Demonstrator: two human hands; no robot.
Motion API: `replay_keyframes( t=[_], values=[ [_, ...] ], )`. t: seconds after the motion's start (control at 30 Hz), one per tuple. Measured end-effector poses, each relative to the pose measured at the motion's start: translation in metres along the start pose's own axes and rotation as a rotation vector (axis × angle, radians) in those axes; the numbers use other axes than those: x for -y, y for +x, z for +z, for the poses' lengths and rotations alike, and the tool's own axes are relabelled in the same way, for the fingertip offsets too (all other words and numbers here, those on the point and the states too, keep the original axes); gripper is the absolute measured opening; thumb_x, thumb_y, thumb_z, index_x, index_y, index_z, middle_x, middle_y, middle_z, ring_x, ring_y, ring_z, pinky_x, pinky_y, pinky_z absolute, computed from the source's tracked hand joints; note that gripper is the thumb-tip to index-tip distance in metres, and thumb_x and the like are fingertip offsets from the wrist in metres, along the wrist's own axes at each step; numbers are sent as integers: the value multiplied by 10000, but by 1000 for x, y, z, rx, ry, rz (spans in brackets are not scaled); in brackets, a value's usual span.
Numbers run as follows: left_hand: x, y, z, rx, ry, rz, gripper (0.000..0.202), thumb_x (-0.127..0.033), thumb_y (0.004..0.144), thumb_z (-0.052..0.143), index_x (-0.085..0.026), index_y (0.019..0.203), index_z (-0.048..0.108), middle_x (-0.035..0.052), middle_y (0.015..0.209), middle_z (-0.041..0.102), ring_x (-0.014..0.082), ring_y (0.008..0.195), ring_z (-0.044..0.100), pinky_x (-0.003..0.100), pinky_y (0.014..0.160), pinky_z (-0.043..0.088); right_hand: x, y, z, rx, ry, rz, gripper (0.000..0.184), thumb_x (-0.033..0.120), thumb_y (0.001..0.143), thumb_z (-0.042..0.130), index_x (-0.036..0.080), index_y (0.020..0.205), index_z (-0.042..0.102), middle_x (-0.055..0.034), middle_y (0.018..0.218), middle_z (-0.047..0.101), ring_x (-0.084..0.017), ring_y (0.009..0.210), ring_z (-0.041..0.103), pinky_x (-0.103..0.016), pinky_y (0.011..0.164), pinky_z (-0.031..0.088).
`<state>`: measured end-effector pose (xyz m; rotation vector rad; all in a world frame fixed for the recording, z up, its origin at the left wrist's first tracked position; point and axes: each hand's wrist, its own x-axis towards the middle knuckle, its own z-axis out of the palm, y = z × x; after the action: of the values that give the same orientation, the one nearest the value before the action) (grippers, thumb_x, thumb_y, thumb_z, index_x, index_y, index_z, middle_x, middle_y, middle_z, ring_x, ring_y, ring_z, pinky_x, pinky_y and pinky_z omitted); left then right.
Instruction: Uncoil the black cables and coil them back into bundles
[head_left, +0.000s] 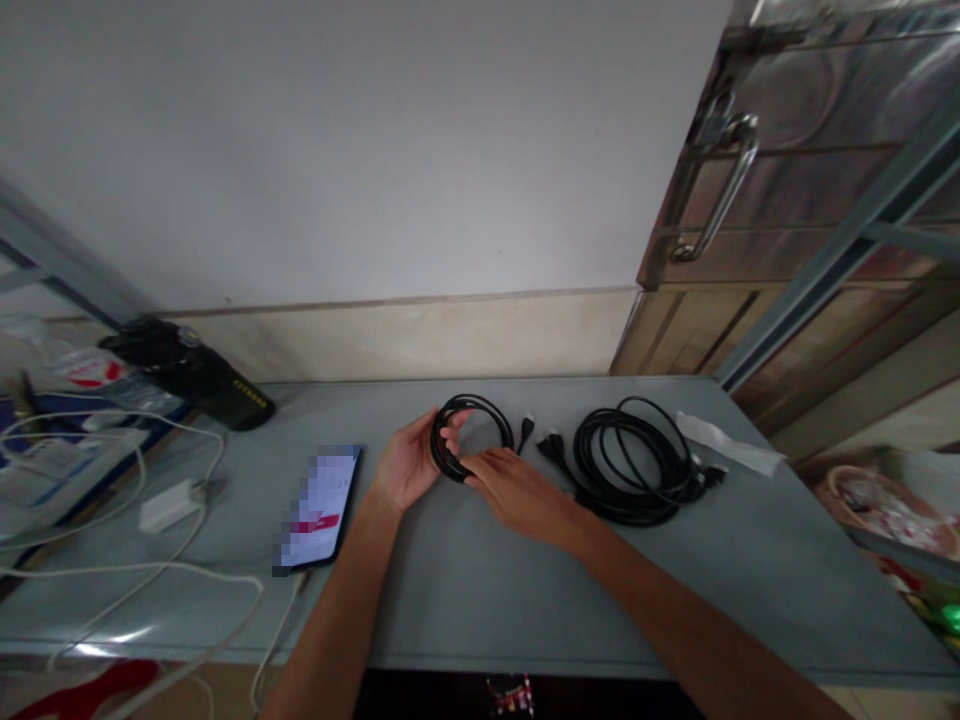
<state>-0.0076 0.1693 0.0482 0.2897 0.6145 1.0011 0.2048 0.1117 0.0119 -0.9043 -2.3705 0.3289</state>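
Note:
A black cable (491, 408) is wound into a small coil between my two hands, just above the grey tabletop. My left hand (411, 462) wraps round the coil's left side, its fingers reaching inside the loop. At the lower edge of the coil, my right hand (517, 490) grips the strands, with its fingertips partly hidden. One cable plug (528, 428) sticks out to the right of the coil. Close beside my right hand lies a larger coil of black cables (634, 510), with plugs at its left and right sides.
A lit phone (322, 510) lies left of my left arm, a white cord near its lower end. Farther left are a white charger (171, 505), loose white cords and a black bottle (202, 375). A white strip (731, 443) lies right of the large coil. A wall stands behind.

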Motion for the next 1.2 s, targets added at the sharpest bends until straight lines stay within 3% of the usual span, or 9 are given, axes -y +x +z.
replay_keyframes(
  t=[0.13,0.3,0.47,0.6,0.7,0.8,0.93,1.03,1.2],
  values=[
    [-1,2,-2,-44,165,-78,506,-462,1179,513,-39,1317,754,154,841,803,188,582,729,279,548,640,1,-2,-4,15,-44,4,348,352,1206,528,210,1497,655,-111,1200,850,-261,1053,819,-402,976,610],
    [1,4,-12,-35,402,-80,341,-399,1091,738,-86,1201,814,221,1062,855,257,828,847,249,522,601,5,-8,-9,-65,-127,-39,460,615,1163,550,252,1338,772,-66,956,863,-235,822,803,-334,737,567],
    [3,3,-16,-48,577,4,369,-383,957,906,-112,1198,843,222,1105,854,260,886,834,226,511,564,9,-14,-4,-125,-62,-119,545,598,1161,531,267,793,759,-16,661,728,-191,631,672,-329,647,490],
    [6,3,-15,-31,717,116,475,-274,811,1009,-144,1237,845,113,955,836,157,674,695,229,550,523,8,-12,-1,-142,67,-153,594,486,1190,472,257,670,646,-7,604,646,-184,594,597,-356,669,483],
    [7,4,-17,1,792,206,591,-221,729,1032,-162,1285,841,80,960,832,147,654,650,264,622,523,6,-6,-3,-207,76,-56,491,380,1197,458,242,779,677,-27,740,712,-209,776,673,-412,892,537],
    [6,9,-22,2,847,326,554,-266,737,1017,-167,1259,860,69,934,832,164,668,655,293,680,527,2,-2,-3,-271,-9,156,203,325,1149,561,230,1172,739,-107,1155,789,-300,1163,676,-539,1099,501],
    [5,14,-27,-35,873,413,595,-256,717,1025,-194,1285,860,91,1017,861,215,792,735,322,774,559,-11,-2,8,-359,-90,343,528,309,1055,687,203,1557,564,-232,1595,564,-433,1474,510,-696,1189,482],
    [4,16,-28,-77,927,478,596,-266,721,1035,-201,1287,861,118,1118,867,273,978,790,361,912,582,-23,-4,21,-418,-28,365,637,270,1061,643,204,1660,438,-254,1675,457,-439,1582,453,-715,1230,495],
    [6,15,-25,-104,1064,598,448,-266,745,1026,-248,1172,892,101,1161,858,290,1104,768,388,1066,554,-34,-5,30,-358,59,363,578,180,1081,536,199,1649,431,-229,1588,566,-372,1530,563,-643,1283,504]
  ],
)
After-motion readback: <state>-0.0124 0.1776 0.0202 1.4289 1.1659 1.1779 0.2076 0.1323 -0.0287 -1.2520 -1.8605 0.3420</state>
